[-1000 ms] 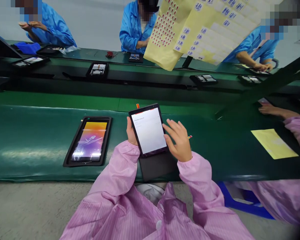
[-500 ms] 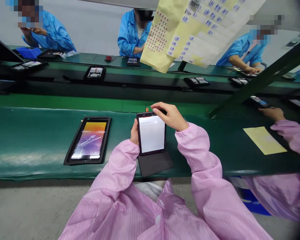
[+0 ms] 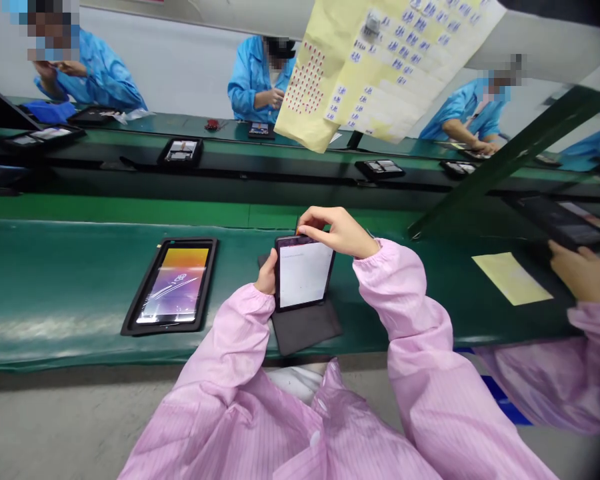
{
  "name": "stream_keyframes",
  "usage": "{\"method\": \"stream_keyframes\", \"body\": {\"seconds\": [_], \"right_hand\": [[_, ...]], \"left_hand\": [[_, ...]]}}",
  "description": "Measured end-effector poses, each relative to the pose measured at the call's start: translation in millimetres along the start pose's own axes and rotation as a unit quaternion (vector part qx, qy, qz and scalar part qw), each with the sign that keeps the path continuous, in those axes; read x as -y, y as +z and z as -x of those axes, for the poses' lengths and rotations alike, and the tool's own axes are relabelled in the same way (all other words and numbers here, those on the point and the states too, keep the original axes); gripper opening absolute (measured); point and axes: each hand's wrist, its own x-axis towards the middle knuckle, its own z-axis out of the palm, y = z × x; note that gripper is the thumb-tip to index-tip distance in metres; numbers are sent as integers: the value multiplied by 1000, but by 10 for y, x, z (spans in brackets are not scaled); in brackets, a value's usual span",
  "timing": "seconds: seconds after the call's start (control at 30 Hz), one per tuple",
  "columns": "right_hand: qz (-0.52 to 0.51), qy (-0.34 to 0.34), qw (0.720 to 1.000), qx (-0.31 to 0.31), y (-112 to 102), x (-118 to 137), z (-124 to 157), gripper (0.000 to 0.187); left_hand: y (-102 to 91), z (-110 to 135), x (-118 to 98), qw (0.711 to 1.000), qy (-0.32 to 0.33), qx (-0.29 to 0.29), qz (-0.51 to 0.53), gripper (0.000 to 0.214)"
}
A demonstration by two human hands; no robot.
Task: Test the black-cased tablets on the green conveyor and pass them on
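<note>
Head view:
- Tablet, rectangular, black-framed, white lit screen (image 3: 305,275): held tilted before you, over the pad; whether its lower edge touches, you cannot tell from here.
- Your left hand (image 3: 267,273): gripping the tablet by its left side, thumb at the edge, fingers hidden behind.
- Your right hand (image 3: 339,230): at the tablet's top edge, thumb and fingertips pinched together on the tab.
- Tab, small, orange (image 3: 297,231): at the top edge, mostly covered by your fingers.
- Pad, flat, black (image 3: 307,327): on the tabletop, under the tablet.
- Tabletop, dark green, glossy (image 3: 55,287): directly in front of you.
- Second tablet, yellow-to-purple screen (image 3: 174,283): lying to your left, inside the tray.
- Tray, black, rectangular (image 3: 147,287): flat on the tabletop, apart from your left hand.
- Paper sheet, yellow, four-sided (image 3: 513,279): to your right, near a co-worker's hand (image 3: 583,273).
</note>
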Motion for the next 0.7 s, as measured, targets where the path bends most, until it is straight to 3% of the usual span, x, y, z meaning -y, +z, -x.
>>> {"method": "stream_keyframes", "body": {"seconds": [0.23, 0.43, 0.7], "right_hand": [[32, -68, 997, 9, 8, 87, 119, 21], [46, -75, 996, 14, 16, 81, 151, 22], [-33, -32, 999, 20, -26, 69, 169, 20]], "left_hand": [[-87, 109, 42, 998, -20, -47, -31, 44], [-39, 141, 68, 997, -3, -63, -49, 46], [1, 150, 57, 996, 7, -64, -56, 47]]}}
